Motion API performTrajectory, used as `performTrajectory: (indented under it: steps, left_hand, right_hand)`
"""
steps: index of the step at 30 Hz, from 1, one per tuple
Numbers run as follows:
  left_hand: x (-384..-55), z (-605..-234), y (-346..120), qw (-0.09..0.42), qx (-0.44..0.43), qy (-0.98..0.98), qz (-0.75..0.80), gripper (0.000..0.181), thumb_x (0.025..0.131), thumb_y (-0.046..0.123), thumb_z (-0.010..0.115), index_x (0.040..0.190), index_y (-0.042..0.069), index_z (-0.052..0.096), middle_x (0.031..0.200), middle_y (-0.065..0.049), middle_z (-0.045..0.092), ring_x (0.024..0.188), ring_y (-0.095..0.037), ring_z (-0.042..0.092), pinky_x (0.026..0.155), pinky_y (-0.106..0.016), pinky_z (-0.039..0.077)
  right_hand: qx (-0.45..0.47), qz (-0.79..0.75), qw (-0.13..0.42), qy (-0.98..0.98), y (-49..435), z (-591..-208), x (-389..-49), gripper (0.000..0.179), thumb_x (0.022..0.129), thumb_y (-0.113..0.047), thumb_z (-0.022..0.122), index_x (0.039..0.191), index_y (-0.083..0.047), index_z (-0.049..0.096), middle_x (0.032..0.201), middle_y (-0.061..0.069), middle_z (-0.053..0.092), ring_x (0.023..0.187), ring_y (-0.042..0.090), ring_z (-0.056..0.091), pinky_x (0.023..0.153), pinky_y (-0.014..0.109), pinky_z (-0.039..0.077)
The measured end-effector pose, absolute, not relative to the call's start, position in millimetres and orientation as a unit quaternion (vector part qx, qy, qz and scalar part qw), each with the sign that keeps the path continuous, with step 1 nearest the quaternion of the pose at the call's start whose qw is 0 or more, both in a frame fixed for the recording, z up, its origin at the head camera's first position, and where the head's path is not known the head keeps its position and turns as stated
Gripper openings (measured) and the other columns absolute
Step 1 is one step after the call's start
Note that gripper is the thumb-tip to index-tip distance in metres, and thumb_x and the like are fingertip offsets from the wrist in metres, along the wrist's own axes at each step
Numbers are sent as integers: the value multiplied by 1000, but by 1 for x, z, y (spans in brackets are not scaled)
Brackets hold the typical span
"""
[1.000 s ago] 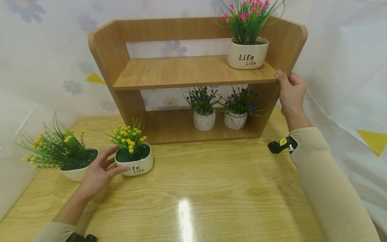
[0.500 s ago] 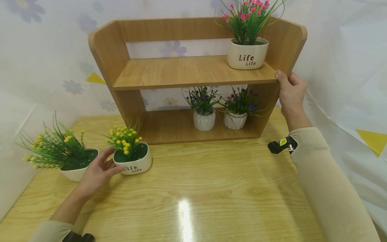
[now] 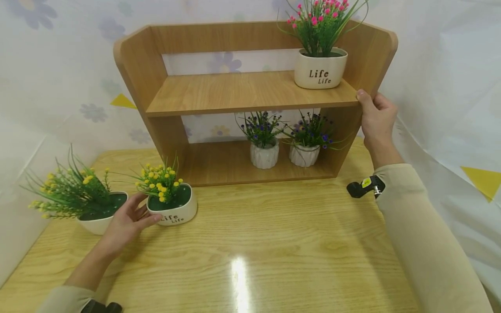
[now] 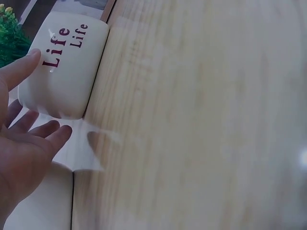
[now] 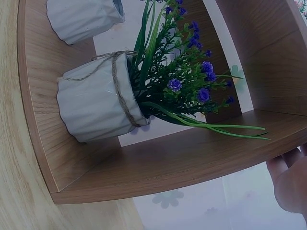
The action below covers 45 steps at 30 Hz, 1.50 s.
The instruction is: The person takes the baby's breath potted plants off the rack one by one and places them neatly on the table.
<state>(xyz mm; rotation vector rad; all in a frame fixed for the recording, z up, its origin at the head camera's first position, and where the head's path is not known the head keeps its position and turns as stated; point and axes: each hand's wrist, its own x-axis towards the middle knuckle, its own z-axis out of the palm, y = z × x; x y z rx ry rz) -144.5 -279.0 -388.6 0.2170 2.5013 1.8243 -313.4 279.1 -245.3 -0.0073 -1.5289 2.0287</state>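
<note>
My left hand (image 3: pixel 125 224) is at the left end of a cream flowerpot (image 3: pixel 180 214) with yellow flowers and "Life" lettering. The thumb lies across its front and the index finger reaches behind it; in the left wrist view the other fingers spread loosely below the pot (image 4: pixel 72 91). On the right, my right hand (image 3: pixel 377 119) grips the side panel of a two-tier wooden shelf (image 3: pixel 219 93), thumb at its front edge. In the right wrist view, part of this hand (image 5: pixel 290 179) shows outside the panel.
A second yellow-flowered pot (image 3: pixel 98 224) stands left of my left hand. A pink-flowered pot (image 3: pixel 321 71) sits on the upper tier at right. Below it are two white pots (image 3: pixel 265 156) with purple flowers. The wooden table (image 3: pixel 274 243) extends in front.
The pot at my left hand shifted slightly left together with the hand, then stayed put while its yellow flowers and leaves swayed. My right hand and the shelf have held still.
</note>
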Motion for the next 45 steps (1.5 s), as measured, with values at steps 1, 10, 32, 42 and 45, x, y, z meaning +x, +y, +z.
performTrajectory:
  steps: [1,10,32,42,45]
  left_hand:
    - [-144,-388,-279,21,66,805,589,76,85,13,68,145,8,22,152,-19,12,131,-41,24,88,-14,42]
    - [-134,-386,-283,24,83,816,571,85,86,12,67,150,15,10,153,-16,6,133,-39,20,96,-19,37]
    - [-81,-359,-261,70,21,828,557,65,86,16,68,137,1,30,136,-17,35,113,-17,52,80,-26,50]
    - [-79,-355,-223,107,93,786,602,62,81,9,72,132,4,38,128,-20,39,114,-36,49,81,-34,52]
    - [-86,-358,-209,102,119,781,604,65,78,8,75,132,7,40,126,-21,40,114,-40,47,82,-34,51]
  right_hand:
    - [-2,762,297,-575,279,-245,-314,15,76,-15,76,85,-4,73,73,2,67,67,14,59,64,25,46]
    - [0,759,296,-580,279,-245,-313,17,76,-16,77,86,-3,73,74,3,67,68,15,60,64,25,47]
    - [-12,757,296,-582,279,-243,-312,16,76,-17,77,85,-4,73,75,2,67,70,15,58,66,25,45]
    - [-17,751,298,-589,279,-244,-311,17,76,-19,77,84,-5,73,73,1,67,70,13,58,66,24,44]
    - [-19,750,298,-590,278,-244,-310,16,76,-19,77,82,-5,73,71,1,66,67,14,57,63,25,43]
